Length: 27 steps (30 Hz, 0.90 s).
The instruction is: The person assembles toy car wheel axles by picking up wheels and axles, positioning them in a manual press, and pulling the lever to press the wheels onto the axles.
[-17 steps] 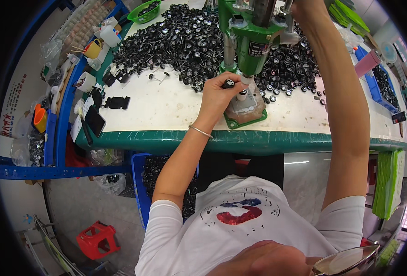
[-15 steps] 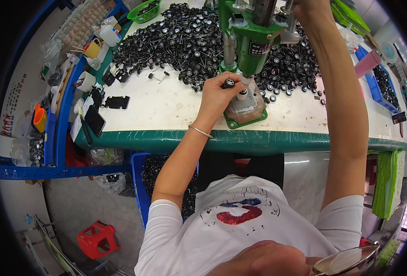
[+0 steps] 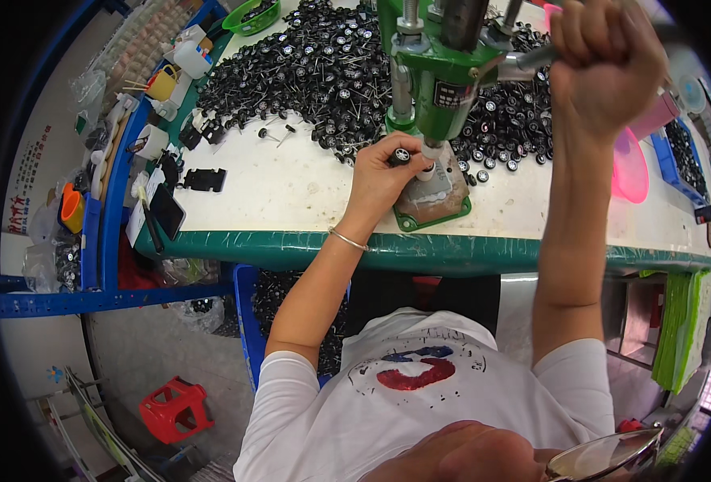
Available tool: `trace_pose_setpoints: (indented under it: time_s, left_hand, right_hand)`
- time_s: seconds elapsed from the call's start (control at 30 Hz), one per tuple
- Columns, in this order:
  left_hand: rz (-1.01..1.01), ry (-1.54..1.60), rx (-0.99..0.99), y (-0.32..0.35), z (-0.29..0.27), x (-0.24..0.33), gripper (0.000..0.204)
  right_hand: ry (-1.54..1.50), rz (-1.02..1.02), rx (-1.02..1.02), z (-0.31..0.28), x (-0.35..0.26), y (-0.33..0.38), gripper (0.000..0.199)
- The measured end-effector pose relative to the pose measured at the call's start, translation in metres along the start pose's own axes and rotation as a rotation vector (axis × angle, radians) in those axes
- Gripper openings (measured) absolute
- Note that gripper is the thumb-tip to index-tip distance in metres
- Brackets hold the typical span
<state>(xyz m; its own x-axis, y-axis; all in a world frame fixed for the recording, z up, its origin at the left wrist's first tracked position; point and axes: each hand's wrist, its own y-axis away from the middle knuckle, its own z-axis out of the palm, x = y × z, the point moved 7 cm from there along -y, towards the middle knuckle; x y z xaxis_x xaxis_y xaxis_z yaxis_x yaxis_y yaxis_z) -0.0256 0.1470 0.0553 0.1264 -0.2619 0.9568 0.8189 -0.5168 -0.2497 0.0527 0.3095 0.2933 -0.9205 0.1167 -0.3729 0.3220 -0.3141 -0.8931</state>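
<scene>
A green bench press (image 3: 445, 108) stands on the table, its metal base plate (image 3: 456, 189) bolted to a green foot. My left hand (image 3: 378, 178) is closed at the press, with a small black toy wheel (image 3: 400, 157) with a silver hub between its fingers. The fingertips are beside a white post (image 3: 424, 176) under the ram tip (image 3: 432, 151); a second wheel seems to sit there, mostly covered by the fingers. My right hand (image 3: 608, 68), raised at the right of the press, is wrapped round the press's metal lever (image 3: 537, 59).
A large heap of black wheels, several on thin axles (image 3: 315, 76), spreads behind the press. Black plastic chassis (image 3: 205, 179) and a phone (image 3: 167, 210) lie at the left. A pink basket (image 3: 630, 167) stands right, a green bowl (image 3: 252, 18) far left. Below, a blue bin (image 3: 247, 321) holds black parts.
My right hand has come down and nearer with the lever, and the ram tip sits slightly lower. My left hand stays at the post. The pink basket now shows beside my right forearm.
</scene>
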Motion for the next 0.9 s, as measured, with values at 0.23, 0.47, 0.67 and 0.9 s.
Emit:
trace_pose_setpoints:
  time_s: [0.23, 0.47, 0.67, 0.9]
  left_hand:
    - [-0.03, 0.024, 0.04, 0.003, -0.002, -0.002, 0.033]
    - [-0.062, 0.045, 0.05, 0.003, -0.001, -0.006, 0.031]
    - [-0.222, 0.432, 0.18, 0.005, -0.023, -0.015, 0.027]
    - [-0.339, 0.024, 0.338, 0.031, -0.102, -0.02, 0.027]
  right_hand:
    - [0.03, 0.156, 0.269, -0.009, 0.008, 0.008, 0.039]
    - [-0.105, 0.368, 0.026, -0.01, 0.055, -0.017, 0.031]
    - [0.134, 0.683, 0.119, 0.0, 0.09, -0.025, 0.016]
    - [0.212, 0.68, 0.122, -0.025, 0.084, 0.013, 0.025]
